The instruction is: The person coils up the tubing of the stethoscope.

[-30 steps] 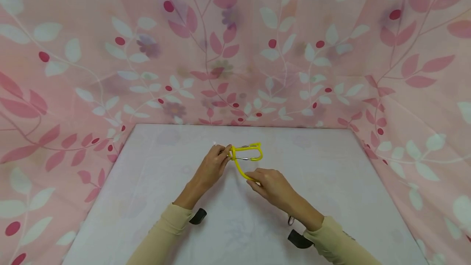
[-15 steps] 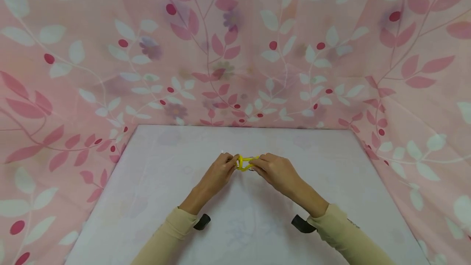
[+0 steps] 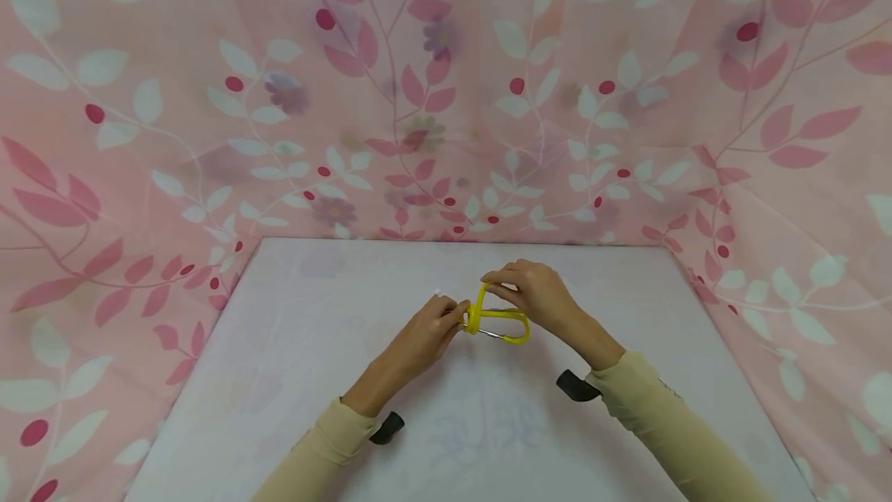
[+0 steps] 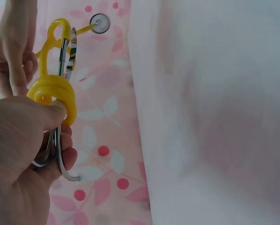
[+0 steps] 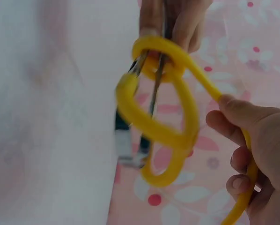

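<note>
A yellow stethoscope [image 3: 499, 324] is held above the white table [image 3: 300, 378] between both hands. My left hand [image 3: 433, 329] grips the metal ear tubes [image 4: 60, 154] where the yellow tubing coils [image 4: 53, 91] round them. Just to the right and slightly higher, my right hand [image 3: 533, 292] pinches a stretch of the tubing [image 5: 164, 137], which forms loose loops around the metal tubes [image 5: 151, 89]. In the left wrist view the round chest piece [image 4: 100, 22] shows at the tubing's far end, beyond the right hand [image 4: 11, 47]. The left hand's fingers [image 5: 173, 16] appear at the top of the right wrist view.
A pink cloth with leaf and berry prints [image 3: 446, 84] hangs behind the table and drapes down both sides. Black wrist straps [image 3: 574, 386] sit on both cream sleeves.
My right hand swung from the near side up to the left hand, then rose farther back, carrying the yellow tubing around the metal tubes. The left hand shifted slightly right and nearer.
</note>
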`<act>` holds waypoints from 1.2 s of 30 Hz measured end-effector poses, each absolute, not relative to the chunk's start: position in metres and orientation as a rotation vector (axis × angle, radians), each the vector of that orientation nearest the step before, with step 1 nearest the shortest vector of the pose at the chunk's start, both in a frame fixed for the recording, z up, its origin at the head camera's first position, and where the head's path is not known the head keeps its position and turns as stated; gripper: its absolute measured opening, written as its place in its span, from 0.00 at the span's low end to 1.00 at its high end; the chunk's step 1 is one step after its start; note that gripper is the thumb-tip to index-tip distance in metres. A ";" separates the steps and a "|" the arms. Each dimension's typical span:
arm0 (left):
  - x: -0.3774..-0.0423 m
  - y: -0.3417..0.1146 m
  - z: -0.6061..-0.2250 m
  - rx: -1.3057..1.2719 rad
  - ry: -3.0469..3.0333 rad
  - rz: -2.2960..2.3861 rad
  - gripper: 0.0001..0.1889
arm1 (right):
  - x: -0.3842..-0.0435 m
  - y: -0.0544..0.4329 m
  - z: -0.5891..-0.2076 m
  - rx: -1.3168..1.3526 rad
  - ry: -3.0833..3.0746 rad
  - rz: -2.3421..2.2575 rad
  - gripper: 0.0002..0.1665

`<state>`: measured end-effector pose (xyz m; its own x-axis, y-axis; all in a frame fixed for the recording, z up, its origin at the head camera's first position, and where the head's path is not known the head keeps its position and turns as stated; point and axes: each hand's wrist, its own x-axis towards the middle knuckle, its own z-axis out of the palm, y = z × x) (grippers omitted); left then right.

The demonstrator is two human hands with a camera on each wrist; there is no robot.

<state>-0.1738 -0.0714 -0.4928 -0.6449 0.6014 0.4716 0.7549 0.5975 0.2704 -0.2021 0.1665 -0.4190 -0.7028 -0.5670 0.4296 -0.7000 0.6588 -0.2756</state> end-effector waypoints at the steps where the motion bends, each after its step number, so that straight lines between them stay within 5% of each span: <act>1: -0.173 -0.071 -0.492 -1.097 -2.494 -0.645 0.25 | -0.205 0.168 -0.420 1.011 -2.578 0.642 0.13; 22: -0.170 -0.073 -0.494 -1.187 -2.350 -0.782 0.25 | -0.234 0.187 -0.497 0.918 -2.566 1.643 0.10; 36: -0.177 -0.078 -0.491 -1.121 -2.344 -0.854 0.27 | -0.202 0.162 -0.480 0.873 -2.631 1.844 0.14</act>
<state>-0.1772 -0.0781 -0.4914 -0.5964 0.5502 0.5845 0.7973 0.4907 0.3516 -0.2019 0.1621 -0.4799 -0.8462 -0.5139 0.1406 -0.3074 0.2554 -0.9167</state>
